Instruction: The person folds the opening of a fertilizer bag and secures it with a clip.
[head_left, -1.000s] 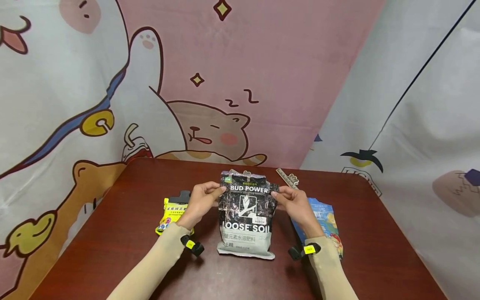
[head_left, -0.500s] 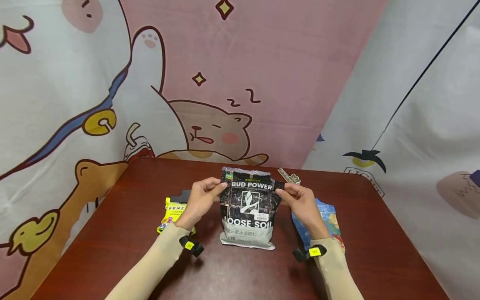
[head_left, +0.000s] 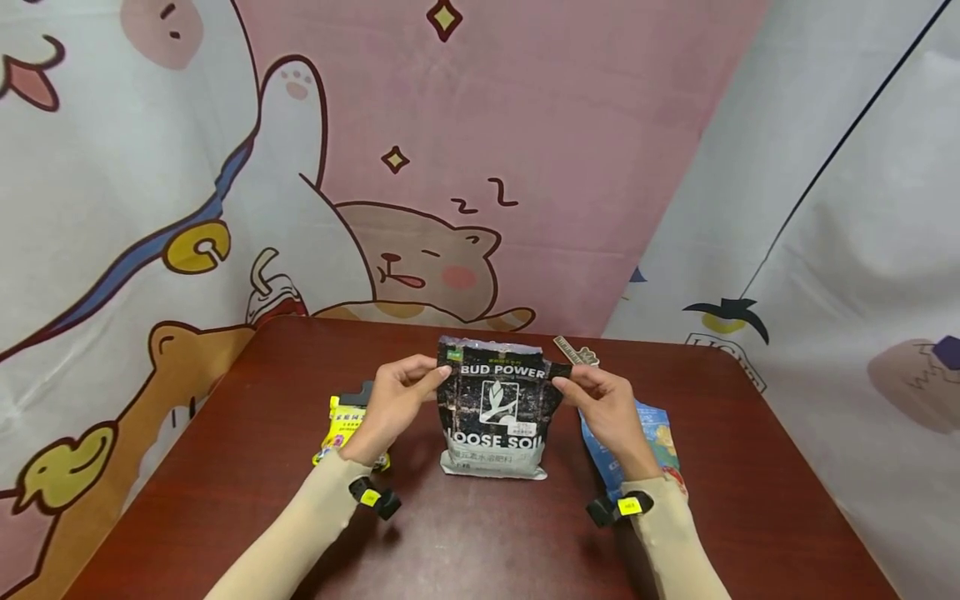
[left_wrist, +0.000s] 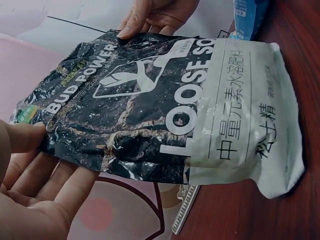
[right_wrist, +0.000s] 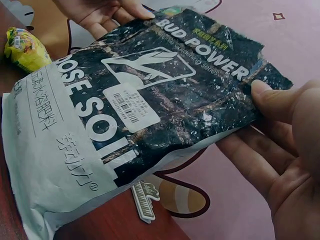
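A black and white fertilizer bag (head_left: 495,408), printed "BUD POWER" and "LOOSE SOIL", is held up by both hands near its top corners. My left hand (head_left: 396,404) pinches its left edge between thumb and fingers. On the other side, my right hand (head_left: 606,412) pinches the right edge the same way. The top edge of the bag looks torn and uneven. In the right wrist view, a barcode sticker (right_wrist: 132,108) shows on the bag's front. Whether the bag's bottom touches the table in the head view I cannot tell.
Behind my left hand lies a yellow packet (head_left: 345,425) with a dark clip at its top. A blue packet (head_left: 660,433) lies behind my right forearm. A small ruler-like piece (head_left: 576,351) sits at the back of the red-brown table (head_left: 480,550).
Both hands have drawn slightly apart, spreading the bag's top. The bag's lower end has moved up in view and away from me, so the bag looks shorter. Both packets stay in place.
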